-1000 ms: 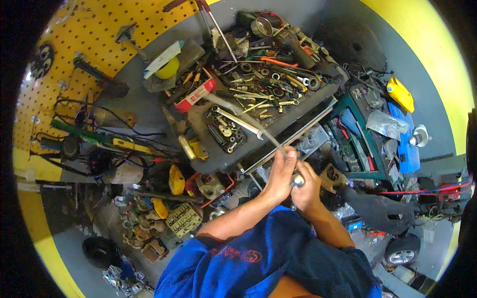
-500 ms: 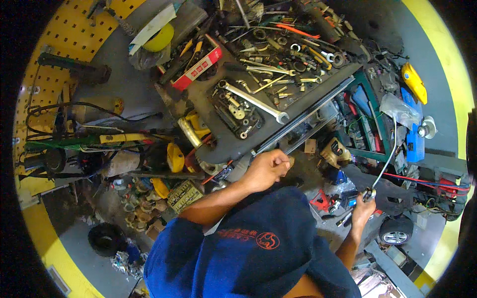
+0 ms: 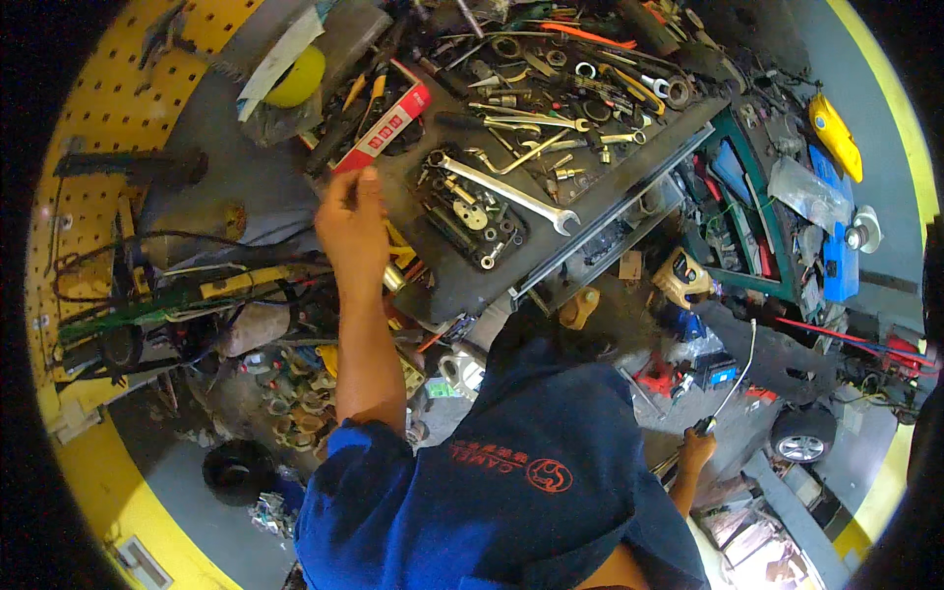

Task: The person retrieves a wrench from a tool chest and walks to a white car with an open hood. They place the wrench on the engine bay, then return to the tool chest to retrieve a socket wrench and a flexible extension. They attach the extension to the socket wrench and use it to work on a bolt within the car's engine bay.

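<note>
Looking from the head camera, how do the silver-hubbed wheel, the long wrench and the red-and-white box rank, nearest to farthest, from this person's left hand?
From the left hand:
1. Red-and-white box: just above it in the picture.
2. Long wrench: to its right, lying diagonally.
3. Silver-hubbed wheel: far off, lower right.

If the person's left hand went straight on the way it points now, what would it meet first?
Likely the red-and-white, rectangular cardboard box ahead of the left hand, though depth is unclear and it might pass above.
</note>
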`<state>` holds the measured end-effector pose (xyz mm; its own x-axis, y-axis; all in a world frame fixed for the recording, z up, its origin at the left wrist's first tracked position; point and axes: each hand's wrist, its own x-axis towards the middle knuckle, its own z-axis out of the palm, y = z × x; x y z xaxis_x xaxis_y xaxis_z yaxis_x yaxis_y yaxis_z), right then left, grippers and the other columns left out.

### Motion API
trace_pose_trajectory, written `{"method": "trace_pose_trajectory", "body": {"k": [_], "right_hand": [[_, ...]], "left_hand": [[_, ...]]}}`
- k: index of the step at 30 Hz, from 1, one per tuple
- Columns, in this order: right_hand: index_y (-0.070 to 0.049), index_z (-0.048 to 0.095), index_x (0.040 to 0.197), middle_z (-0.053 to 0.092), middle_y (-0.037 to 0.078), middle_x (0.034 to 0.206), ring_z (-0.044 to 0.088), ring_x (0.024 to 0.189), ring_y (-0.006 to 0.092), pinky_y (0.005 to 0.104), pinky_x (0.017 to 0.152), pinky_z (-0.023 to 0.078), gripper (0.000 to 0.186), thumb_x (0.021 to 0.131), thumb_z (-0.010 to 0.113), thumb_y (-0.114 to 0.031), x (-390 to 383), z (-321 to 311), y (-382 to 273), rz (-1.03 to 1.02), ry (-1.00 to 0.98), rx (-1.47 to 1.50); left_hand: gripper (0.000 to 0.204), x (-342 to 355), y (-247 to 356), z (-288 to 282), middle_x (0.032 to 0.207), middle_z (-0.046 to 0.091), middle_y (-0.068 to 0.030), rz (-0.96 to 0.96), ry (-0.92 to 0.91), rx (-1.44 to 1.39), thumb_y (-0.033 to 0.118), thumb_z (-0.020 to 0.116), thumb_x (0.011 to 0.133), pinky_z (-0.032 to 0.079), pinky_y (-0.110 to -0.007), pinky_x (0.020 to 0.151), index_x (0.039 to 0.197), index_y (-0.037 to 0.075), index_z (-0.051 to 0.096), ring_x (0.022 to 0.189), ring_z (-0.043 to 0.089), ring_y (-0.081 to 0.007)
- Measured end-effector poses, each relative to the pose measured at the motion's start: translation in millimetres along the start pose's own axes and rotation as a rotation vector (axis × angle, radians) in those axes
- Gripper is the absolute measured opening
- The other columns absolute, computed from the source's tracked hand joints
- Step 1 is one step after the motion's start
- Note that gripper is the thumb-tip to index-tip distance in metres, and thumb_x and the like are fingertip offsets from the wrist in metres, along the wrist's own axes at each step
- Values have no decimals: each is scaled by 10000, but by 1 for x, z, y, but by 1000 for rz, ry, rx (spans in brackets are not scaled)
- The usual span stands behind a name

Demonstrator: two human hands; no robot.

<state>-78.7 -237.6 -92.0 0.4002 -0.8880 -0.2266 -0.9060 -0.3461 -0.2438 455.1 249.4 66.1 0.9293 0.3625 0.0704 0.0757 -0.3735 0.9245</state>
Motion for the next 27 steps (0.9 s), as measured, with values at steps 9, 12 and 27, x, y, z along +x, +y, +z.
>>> {"method": "trace_pose_trajectory", "body": {"k": [9, 12, 27], "right_hand": [[66, 613, 689, 591, 141, 571, 567, 507, 255, 456, 519, 443, 285, 715, 716, -198, -90, 14, 85, 248, -146, 44], [55, 642, 733, 633, 161, 642, 587, 583, 269, 463, 592, 465, 260, 719, 695, -199, -105, 48, 154, 380, -154, 209], [38, 673, 792, 658, 261, 719, 674, 667, 377, 456, 663, 551, 371, 708, 734, -318, -227, -9, 94, 707, 9, 559]], "left_hand": [[327, -5, -1, 13, 938, 700, -134, 96, -299, 400, 205, 721, 871, 514, -345, 760, 1124, 2, 676, 819, 651, -239], [427, -16, -13, 19, 1066, 668, -146, 306, -387, 669, 233, 732, 858, 505, -362, 824, 1210, 9, 638, 926, 636, -261], [281, -239, 92, 262, 1009, 616, -80, 497, -1156, 92, 199, 589, 984, 472, -307, 753, 1162, -19, 589, 866, 557, -171]]}}
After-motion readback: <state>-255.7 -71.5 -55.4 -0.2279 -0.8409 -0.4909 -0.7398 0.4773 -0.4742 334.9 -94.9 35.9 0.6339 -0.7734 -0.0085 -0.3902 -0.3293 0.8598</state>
